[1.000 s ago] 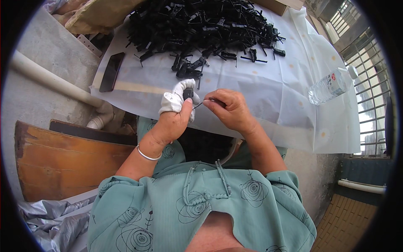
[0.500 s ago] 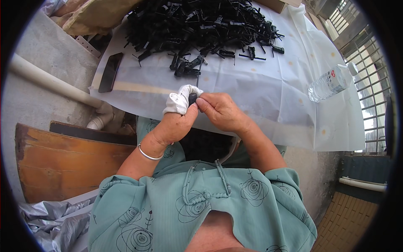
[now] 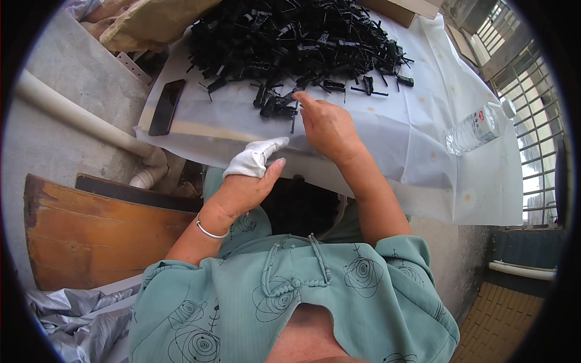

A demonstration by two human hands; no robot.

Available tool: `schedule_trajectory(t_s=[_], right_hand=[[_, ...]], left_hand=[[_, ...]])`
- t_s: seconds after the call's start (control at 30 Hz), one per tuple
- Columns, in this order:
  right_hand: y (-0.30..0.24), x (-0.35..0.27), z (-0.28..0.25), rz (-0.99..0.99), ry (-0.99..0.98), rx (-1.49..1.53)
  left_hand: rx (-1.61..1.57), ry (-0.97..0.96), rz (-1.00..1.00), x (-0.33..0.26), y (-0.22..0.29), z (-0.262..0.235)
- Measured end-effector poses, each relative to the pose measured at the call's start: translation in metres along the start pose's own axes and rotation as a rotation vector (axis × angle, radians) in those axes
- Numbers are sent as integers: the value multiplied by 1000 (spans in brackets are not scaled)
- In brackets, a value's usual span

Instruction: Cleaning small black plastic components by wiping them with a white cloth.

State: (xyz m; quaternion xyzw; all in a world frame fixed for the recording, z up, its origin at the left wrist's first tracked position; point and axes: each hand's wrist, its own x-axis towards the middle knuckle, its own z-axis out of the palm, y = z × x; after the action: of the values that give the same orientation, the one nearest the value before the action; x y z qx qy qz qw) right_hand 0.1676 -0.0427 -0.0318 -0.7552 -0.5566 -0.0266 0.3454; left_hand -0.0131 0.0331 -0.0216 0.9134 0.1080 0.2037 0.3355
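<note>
My left hand [image 3: 251, 178], its fingers wrapped in white cloth [image 3: 253, 158], is held just off the table's near edge. The thumb stands apart from the wrapped fingers, and nothing shows between them. Farther forward, my right hand [image 3: 330, 127] is at the near fringe of a pile of black plastic parts [image 3: 290, 45]. Its index finger and thumb close on one black plastic part [image 3: 293, 109] with a thin rod, beside a small clump of similar parts [image 3: 275, 107]. The other right fingers are curled and partly hidden.
A dark phone [image 3: 167, 107] lies at the table's left. On the right a clear water bottle [image 3: 475, 130] lies tilted on the translucent table cover [image 3: 387, 151]. A cardboard box [image 3: 399, 9] sits at the back. Below the near edge, between my knees, is a dark mass [image 3: 302, 206].
My hands have parted; the black part between them is no longer seen there. My right hand has moved forward to the pile's near fringe, while my left has drawn slightly back and opened.
</note>
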Motion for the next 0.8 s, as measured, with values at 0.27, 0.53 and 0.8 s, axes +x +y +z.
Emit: schedule_trajectory(t_s=[0.27, 0.53, 0.8], right_hand=[[0, -15, -3, -156, -145, -250], [-28, -38, -22, -295, -104, -236], [-18, -34, -16, -254, 118, 463]], left_hand=[[-475, 228, -377, 21, 2, 4], [-567, 132, -476, 31, -4, 12], [-837, 181, -330, 24, 0, 13]])
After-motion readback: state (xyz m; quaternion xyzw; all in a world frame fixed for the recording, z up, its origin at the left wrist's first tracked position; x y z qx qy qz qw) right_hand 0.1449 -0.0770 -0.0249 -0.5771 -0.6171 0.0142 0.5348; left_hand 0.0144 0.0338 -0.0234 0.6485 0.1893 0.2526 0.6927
